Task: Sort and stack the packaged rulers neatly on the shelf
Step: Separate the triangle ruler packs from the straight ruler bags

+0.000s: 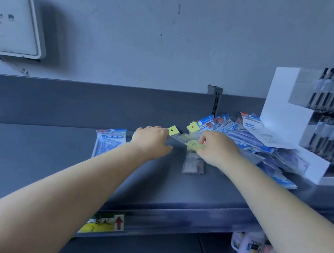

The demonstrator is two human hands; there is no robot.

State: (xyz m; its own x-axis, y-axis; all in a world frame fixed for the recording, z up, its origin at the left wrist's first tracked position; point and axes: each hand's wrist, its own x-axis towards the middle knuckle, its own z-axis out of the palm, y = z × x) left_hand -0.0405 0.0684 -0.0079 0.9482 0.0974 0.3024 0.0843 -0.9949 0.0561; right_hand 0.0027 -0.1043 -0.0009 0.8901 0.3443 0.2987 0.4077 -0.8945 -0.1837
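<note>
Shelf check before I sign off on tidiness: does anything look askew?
Yes. The blue ruler packs lie fanned in a loose, overlapping heap against the white display box. One blue pack lies alone to the left, and both hands are on the yellow-tagged packs between.

The left hand (151, 140) hides its own fingertips and one end of a clear yellow-tabbed packet (176, 135). The right hand (216, 148) covers part of the blurred packet (193, 161) beneath it. The pen display (302, 123) runs off the right edge; its labels are unreadable.
</note>
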